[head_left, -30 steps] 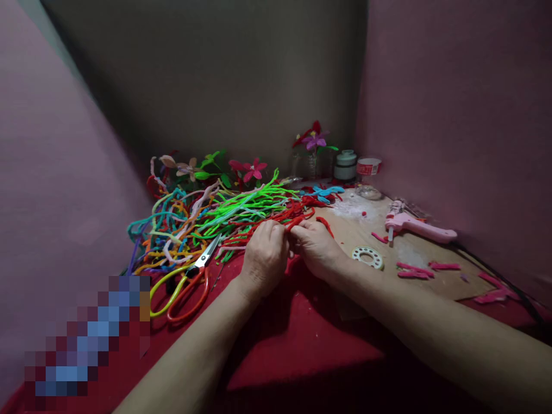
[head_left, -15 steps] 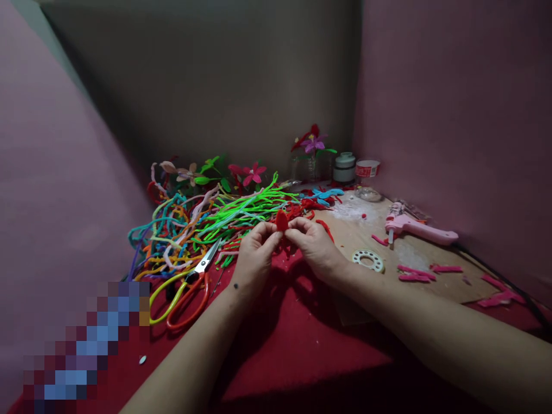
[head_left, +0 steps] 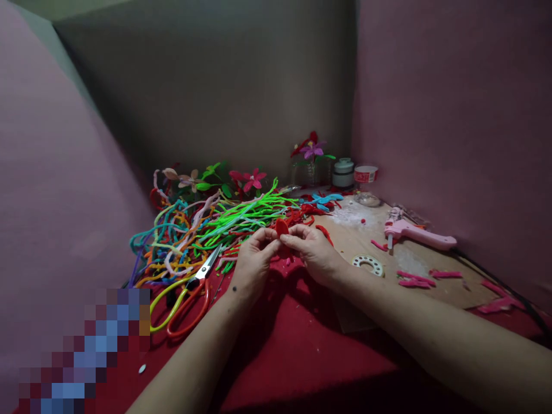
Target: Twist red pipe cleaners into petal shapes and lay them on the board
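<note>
Between the fingertips of both hands is a small red fuzzy petal (head_left: 282,226), seemingly made of pipe cleaner, its rounded end pointing up. My left hand (head_left: 257,253) pinches it from the left with thumb and fingers. From the right, my right hand (head_left: 317,247) pinches it the same way, the two thumbs almost meeting. The petal's lower part is partly covered by the fingers. Just beyond the hands lies a heap of green pipe cleaners (head_left: 241,215). Scissors (head_left: 200,282) with one yellow and one red handle rest left of my left hand.
Right of my arms, a board (head_left: 414,253) carries a pink glue gun (head_left: 420,234), a white ring with holes (head_left: 368,265) and pink pipe-cleaner pieces (head_left: 416,279). Mixed coloured pipe cleaners (head_left: 172,230) pile up at left. Behind stand pipe-cleaner flowers (head_left: 253,179) and a small jar (head_left: 344,172).
The view has shifted slightly. The red petal sits a little lower and looks rounder at the top, as both hands keep pinching it.
</note>
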Motion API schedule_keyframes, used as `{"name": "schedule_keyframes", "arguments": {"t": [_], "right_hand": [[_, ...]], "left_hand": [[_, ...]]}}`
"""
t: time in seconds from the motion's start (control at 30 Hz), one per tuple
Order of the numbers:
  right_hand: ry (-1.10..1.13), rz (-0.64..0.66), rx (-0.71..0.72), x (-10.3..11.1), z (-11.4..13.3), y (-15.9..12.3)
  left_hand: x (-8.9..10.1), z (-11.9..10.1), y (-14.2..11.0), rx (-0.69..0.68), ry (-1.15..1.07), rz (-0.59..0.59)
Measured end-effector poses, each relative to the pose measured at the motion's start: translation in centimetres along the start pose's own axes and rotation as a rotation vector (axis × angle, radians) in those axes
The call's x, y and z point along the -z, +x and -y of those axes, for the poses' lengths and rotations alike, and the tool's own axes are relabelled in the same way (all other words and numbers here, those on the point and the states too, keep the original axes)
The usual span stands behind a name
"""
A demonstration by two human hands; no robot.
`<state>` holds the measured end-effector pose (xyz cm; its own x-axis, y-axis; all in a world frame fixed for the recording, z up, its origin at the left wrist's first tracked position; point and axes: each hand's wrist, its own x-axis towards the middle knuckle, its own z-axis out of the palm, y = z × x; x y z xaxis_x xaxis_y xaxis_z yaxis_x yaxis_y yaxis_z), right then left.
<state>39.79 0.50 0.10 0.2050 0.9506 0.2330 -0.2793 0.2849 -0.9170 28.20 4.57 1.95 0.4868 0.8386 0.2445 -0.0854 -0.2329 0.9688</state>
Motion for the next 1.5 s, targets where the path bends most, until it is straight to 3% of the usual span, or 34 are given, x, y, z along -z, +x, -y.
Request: {"name": "schedule_keyframes", "arguments": {"t": [0.2, 0.33, 0.5, 0.63, 0.73, 1.0, 1.27, 1.37, 1.5], "right_hand": [[-0.140, -0.019, -0.013, -0.1, 0.0, -0.2], [-0.173, 0.035, -0.060, -0.4, 0.3, -0.6], [-0.301, 0.055, -0.032, -0.5, 0.1, -0.8], [-0.463, 0.032, -0.018, -0.7, -0.3, -0.9], [-0.504, 0.047, -0.057, -0.9, -0.5, -0.9], [-0.383, 0.094, -0.145, -0.9, -0.1, -1.2], [-0.268, 0.168, -0.132, -0.4, 0.1, -1.2], [-0.250, 0.233, -0.121, -0.3, 0.4, -1.3], [-0.279, 0.250, -0.146, -0.2, 0.6, -1.5]], "left_hand": [[1.2, -0.8, 0.3, 0.063, -0.100, 0.024], [1.2, -1.2, 0.2, 0.003, 0.023, 0.005], [1.4, -1.7, 0.0, -0.208, 0.486, -0.009], [2.1, -2.1, 0.1, -0.452, 0.965, 0.071], [2.7, -2.2, 0.2, -0.493, 1.114, 0.161], [3.3, -2.5, 0.4, -0.373, 0.972, 0.243], [3.2, -3.3, 0.4, -0.143, 0.552, 0.308], [3.4, -3.8, 0.4, -0.101, 0.561, 0.348], [3.7, -3.7, 0.3, -0.193, 0.751, 0.383]]}}
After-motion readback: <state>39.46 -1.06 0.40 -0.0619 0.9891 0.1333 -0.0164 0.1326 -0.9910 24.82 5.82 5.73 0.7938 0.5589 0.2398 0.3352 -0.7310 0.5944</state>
